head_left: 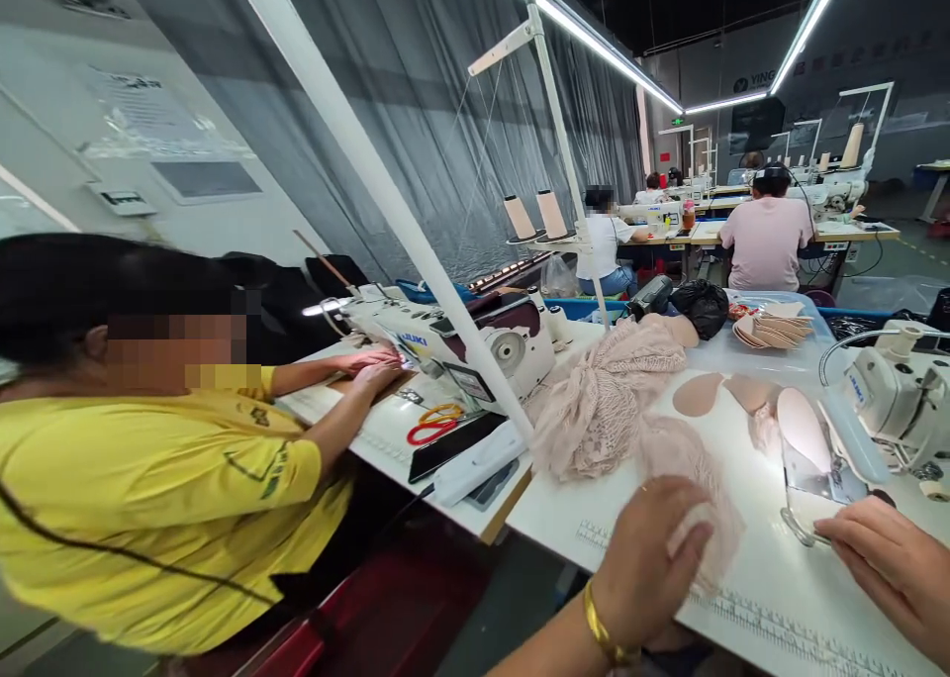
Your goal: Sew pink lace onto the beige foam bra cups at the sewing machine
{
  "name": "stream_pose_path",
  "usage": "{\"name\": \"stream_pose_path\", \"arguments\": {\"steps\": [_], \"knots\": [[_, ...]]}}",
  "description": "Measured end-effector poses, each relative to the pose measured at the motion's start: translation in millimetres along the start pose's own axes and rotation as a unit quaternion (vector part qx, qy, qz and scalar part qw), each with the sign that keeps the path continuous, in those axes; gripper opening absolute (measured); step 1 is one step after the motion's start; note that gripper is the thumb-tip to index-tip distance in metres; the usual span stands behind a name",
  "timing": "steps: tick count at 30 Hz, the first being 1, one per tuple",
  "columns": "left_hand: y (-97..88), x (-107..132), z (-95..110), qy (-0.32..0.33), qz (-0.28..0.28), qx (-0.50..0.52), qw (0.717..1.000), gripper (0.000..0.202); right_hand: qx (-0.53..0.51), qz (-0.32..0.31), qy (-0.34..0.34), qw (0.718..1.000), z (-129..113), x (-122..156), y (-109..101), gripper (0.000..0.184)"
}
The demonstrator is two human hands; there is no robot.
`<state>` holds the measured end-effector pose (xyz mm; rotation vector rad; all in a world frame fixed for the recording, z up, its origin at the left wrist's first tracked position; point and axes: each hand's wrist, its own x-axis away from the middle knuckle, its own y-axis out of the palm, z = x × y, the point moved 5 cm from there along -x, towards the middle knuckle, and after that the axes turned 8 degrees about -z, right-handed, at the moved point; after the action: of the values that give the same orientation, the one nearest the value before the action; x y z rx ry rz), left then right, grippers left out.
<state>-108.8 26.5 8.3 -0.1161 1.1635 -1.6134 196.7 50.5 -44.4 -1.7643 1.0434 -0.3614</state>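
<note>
My left hand (653,558), with a gold bangle on the wrist, is closed on a piece of pink lace fabric (694,494) lying on my white table (764,618). A bigger heap of the same pink lace (605,400) lies just beyond it. My right hand (895,568) rests at the right, its fingers curled on the table beside the presser area of my white sewing machine (891,400); whether it holds anything is hidden. Beige bra cups (698,395) lie flat in front of the machine.
A co-worker in a yellow shirt (163,499) sits at the left, both hands at another sewing machine (460,345), with red-handled scissors (434,428) nearby. A stack of cups (772,329), a black bag (702,306), thread cones (534,217) and other seated workers stand further back.
</note>
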Motion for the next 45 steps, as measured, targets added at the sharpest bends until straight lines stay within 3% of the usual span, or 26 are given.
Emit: {"name": "stream_pose_path", "arguments": {"steps": [2,4,7,10,13,16,18,20,22,23,25,28,31,34,36,38,40,41,42,45], "knots": [[-19.8,-7.4,-22.8,-0.102,0.037,-0.052,0.993,0.033,-0.027,0.002,-0.001,1.0,-23.1,-9.2,-1.8,0.025],[-24.8,-11.8,-46.8,-0.181,0.001,-0.086,0.98,0.034,-0.06,-0.004,0.012,0.998,-42.0,-22.0,-1.0,0.025],[-15.0,-10.4,-64.6,-0.215,-0.063,-0.089,0.971,0.008,-0.13,-0.035,0.054,0.989,-61.4,-49.4,7.0,0.03],[-3.1,-3.9,-57.6,-0.201,-0.079,-0.073,0.974,0.011,-0.207,-0.059,0.099,0.972,-71.2,-87.9,22.2,0.041],[4.5,2.5,-43.7,-0.188,-0.103,-0.051,0.975,0.013,-0.243,-0.032,0.135,0.96,-73.6,-132.2,38.8,0.045],[4.3,7.5,-38.6,-0.184,-0.118,0.025,0.975,0.013,-0.244,-0.028,0.135,0.96,-80.1,-166.6,55.5,0.036],[-5.1,9.4,-43.5,-0.193,-0.073,0.064,0.976,0.014,-0.253,-0.037,0.112,0.96,-89.4,-175.3,60.6,0.022],[-19.4,9.7,-53.9,-0.212,0.009,0.085,0.973,0.027,-0.265,-0.042,0.079,0.96,-100.6,-170.6,56.8,0.014],[-26.3,7.3,-66.3,-0.238,0.059,0.156,0.957,0.052,-0.285,-0.048,0.049,0.956,-110.4,-156.2,45.7,0.018],[-23.8,4.3,-71.3,-0.249,0.055,0.224,0.941,0.066,-0.304,-0.056,0.038,0.95,-114.2,-147.2,39.0,0.022],[-7.6,-4.8,-72.9,-0.259,-0.007,0.389,0.884,0.083,-0.372,-0.084,0.031,0.924,-119.0,-129.1,27.0,0.029],[18.7,-19.5,-54.6,-0.252,-0.093,0.549,0.791,0.062,-0.482,-0.114,0.059,0.867,-118.4,-105.7,14.3,0.033],[27.7,-32.1,-30.8,-0.237,-0.082,0.61,0.752,0.054,-0.544,-0.111,0.102,0.826,-111.2,-85.7,6.2,0.036],[28.4,-38.2,-10.1,-0.226,-0.082,0.643,0.727,0.058,-0.564,-0.108,0.131,0.808,-105.3,-64.6,0.0,0.039],[28.7,-37.4,-1.2,-0.228,-0.096,0.642,0.726,0.052,-0.584,-0.112,0.144,0.791,-105.5,-49.7,-3.9,0.041],[31.1,-34.9,5.0,-0.229,-0.124,0.638,0.725,0.056,-0.627,-0.117,0.147,0.756,-108.7,-36.8,-7.4,0.044],[35.7,-34.9,8.8,-0.227,-0.178,0.625,0.726,0.059,-0.663,-0.114,0.148,0.725,-109.2,-28.2,-10.2,0.045],[37.5,-37.7,8.9,-0.219,-0.206,0.607,0.735,0.059,-0.663,-0.106,0.15,0.726,-106.3,-26.1,-11.2,0.045],[38.2,-43.5,7.3,-0.203,-0.23,0.572,0.761,0.057,-0.65,-0.09,0.157,0.738,-100.4,-25.4,-11.7,0.044],[33.1,-79.1,-11.2,-0.128,-0.247,0.275,0.92,0.045,-0.566,-0.028,0.189,0.802,-69.8,-28.6,-8.5,0.048]]}}
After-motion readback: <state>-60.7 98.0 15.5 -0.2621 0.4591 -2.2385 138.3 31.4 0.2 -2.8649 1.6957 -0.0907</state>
